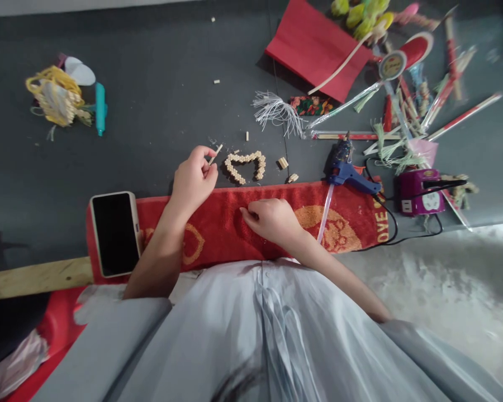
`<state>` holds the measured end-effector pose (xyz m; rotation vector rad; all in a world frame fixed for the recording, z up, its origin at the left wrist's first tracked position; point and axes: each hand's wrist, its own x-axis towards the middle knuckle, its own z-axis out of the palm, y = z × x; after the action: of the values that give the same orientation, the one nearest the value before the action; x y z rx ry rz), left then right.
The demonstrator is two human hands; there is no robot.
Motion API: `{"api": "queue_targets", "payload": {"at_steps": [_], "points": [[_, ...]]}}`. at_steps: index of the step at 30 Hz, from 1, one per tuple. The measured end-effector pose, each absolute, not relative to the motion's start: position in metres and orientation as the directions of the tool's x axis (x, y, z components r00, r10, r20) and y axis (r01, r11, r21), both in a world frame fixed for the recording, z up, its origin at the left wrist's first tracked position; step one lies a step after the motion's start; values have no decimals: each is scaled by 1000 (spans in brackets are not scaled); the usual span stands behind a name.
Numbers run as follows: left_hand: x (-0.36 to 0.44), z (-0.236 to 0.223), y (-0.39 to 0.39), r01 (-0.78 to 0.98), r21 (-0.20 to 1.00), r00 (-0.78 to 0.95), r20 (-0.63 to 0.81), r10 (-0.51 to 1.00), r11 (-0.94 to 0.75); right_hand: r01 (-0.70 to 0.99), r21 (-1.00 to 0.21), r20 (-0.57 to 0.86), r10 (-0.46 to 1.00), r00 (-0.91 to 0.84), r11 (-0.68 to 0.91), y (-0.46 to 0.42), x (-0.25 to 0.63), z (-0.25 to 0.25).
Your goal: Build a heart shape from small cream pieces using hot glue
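Note:
My left hand (194,181) is raised over the table's near edge, thumb and fingers pinching a short pale stick (216,153) that slants up to the right. Just right of it, on the dark table, lies a heart-like outline of small cream pieces (246,158), with a gap at its lower side. My right hand (272,219) rests on the red towel (226,223) below the outline, fingers curled in, with nothing visible in them. Two small bundles of pale sticks (283,163) lie right of the outline. Loose short pieces (247,135) are scattered farther back.
A blue glue gun (347,173) with a clear glue stick lies at the towel's right, its cord near a purple power socket (421,192). A tablet-like device (115,233) is at left. Red paper (318,50), ribbon spools and wrapped sticks crowd the right; yellow cord (56,95) lies far left.

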<state>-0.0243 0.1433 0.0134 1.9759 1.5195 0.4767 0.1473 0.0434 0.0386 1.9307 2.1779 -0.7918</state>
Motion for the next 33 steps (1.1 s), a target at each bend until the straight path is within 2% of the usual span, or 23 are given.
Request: {"api": "queue_targets", "payload": {"at_steps": [9,19,22,25,28,33], "points": [[-25,12,143,744,648,288,-90,953,-164,961,-243,-475,848,-234,129,41,152,42],[-25,14,142,773,607,314,-111,943,-186,972,-233,-376,925,-62,-29,61,174,55],[-23,15,140,772,602,335,-110,936,-206,970,-238,-299,954,-31,-44,71,191,57],[-21,14,138,760,595,365,-60,929,-260,958,-283,-201,974,-109,49,81,207,52],[-20,15,135,770,560,398,-49,916,-304,942,-277,-114,966,-231,192,94,216,45],[-18,21,132,821,468,432,-137,892,-326,931,-239,-168,933,-319,275,115,218,38]]}}
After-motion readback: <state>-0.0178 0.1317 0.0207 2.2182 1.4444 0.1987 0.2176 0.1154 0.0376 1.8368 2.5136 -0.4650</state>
